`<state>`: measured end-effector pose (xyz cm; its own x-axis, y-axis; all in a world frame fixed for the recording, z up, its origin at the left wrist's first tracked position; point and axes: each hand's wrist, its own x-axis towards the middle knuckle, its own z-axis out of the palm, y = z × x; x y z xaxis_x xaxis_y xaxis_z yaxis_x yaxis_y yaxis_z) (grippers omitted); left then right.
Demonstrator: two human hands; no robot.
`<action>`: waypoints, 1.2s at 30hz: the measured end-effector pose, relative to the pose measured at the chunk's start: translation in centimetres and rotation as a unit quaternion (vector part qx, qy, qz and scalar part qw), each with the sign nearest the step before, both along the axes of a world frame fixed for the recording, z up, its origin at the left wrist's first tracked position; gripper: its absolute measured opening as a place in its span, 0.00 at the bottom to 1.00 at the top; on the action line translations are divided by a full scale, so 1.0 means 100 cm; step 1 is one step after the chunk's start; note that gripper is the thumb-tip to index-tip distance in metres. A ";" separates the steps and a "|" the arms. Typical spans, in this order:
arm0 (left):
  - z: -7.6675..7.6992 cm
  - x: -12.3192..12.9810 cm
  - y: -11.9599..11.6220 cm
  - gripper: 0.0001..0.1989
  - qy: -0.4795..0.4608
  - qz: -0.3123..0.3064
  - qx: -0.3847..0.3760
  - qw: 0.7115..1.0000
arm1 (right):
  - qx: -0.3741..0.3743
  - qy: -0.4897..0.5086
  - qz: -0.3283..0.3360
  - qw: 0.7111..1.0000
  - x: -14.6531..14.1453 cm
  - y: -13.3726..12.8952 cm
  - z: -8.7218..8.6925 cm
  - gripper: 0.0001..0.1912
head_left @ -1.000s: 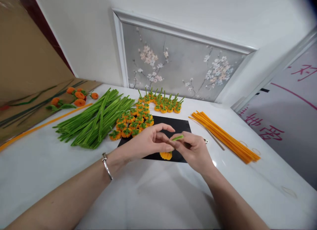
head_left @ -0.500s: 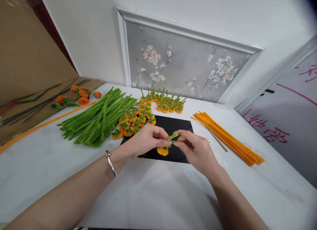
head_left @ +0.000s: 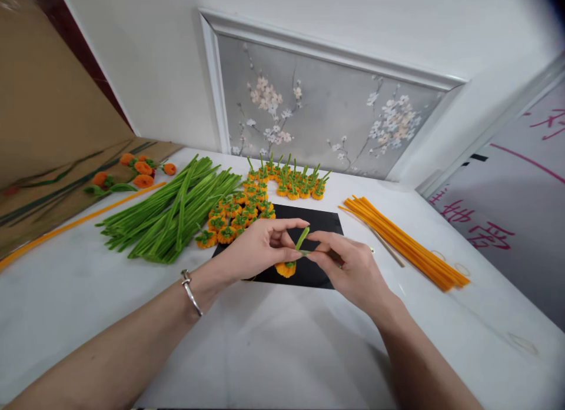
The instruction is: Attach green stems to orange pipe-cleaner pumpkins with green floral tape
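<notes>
Above a black mat (head_left: 311, 276), my left hand (head_left: 269, 242) pinches the top of a small orange pumpkin (head_left: 286, 270), its index finger stretched out near the tip of a short green stem (head_left: 302, 237). The stem stands up between the two hands. Close on the right, my right hand (head_left: 346, 257) is closed with thumb and fingertips at a thin pale strip by the stem's base. The fingertips of both hands almost meet there. Just behind and left, several orange pumpkins with green tops (head_left: 227, 233) crowd the mat's edge.
Green fuzzy sticks (head_left: 172, 213) lie piled at the left, orange ones (head_left: 406, 245) at the right. More pumpkins with upright stems (head_left: 293, 189) stand near the wall. Orange flowers (head_left: 143, 181) rest on brown cardboard at the far left, beside a long orange strip (head_left: 83, 223).
The green stem has gone from slanting right to more upright. My left index finger has stretched out toward its tip. The whole view has shifted slightly.
</notes>
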<state>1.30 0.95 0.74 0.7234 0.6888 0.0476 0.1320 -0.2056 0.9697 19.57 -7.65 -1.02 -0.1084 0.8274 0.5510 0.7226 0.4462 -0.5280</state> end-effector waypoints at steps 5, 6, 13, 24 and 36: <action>-0.001 0.001 -0.002 0.26 0.006 -0.023 0.031 0.999 | -0.004 0.003 -0.001 1.000 -0.001 0.001 -0.001 0.11; 0.000 0.001 -0.002 0.26 0.008 -0.026 0.037 0.999 | -0.004 0.004 -0.001 1.000 -0.001 0.001 -0.001 0.10; 0.002 -0.002 -0.003 0.28 0.018 -0.071 0.053 0.996 | -0.040 0.015 0.009 0.999 0.000 0.000 0.000 0.25; 0.010 -0.005 -0.007 0.26 0.026 -0.090 0.009 0.996 | 0.001 -0.010 0.047 0.999 -0.004 -0.002 0.005 0.12; 0.001 0.004 -0.007 0.06 0.035 0.008 0.037 0.999 | 0.020 0.003 -0.010 1.000 -0.005 -0.001 0.001 0.09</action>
